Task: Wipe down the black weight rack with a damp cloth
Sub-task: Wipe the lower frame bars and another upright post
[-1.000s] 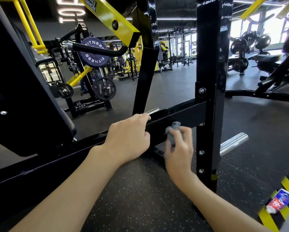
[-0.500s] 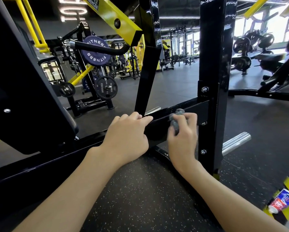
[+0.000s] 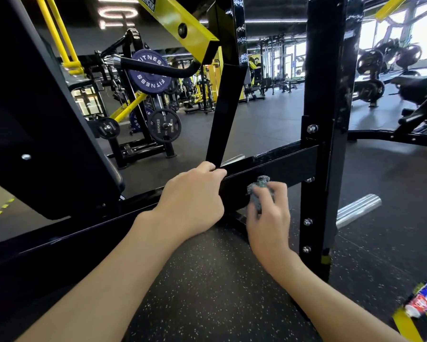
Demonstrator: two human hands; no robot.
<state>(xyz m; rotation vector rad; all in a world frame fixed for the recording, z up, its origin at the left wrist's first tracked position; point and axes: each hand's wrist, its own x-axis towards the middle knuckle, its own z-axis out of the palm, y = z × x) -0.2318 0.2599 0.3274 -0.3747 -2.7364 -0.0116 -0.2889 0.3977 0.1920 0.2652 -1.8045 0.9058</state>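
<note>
My left hand (image 3: 192, 193) curls over the crossbar (image 3: 281, 164) of the black weight rack (image 3: 325, 82), rigid steel (a sound brace). Beside it, my right hand (image 3: 269, 218) pinches the damp cloth (image 3: 260, 191), bunched against the bar's face; it looks soft and limp, best held wadded.

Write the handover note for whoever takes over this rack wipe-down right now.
Left grip: holds the top edge of the black metal crossbar of the black weight rack, bracing.
Right grip: pinches the small crumpled grey cloth, pressed against the crossbar's front face, near the tall black upright post.
Done: cloth is at work on the crossbar; how much is clean cannot be told.
To do: rest of the crossbar, the upright post and the rack's other bars.
</note>
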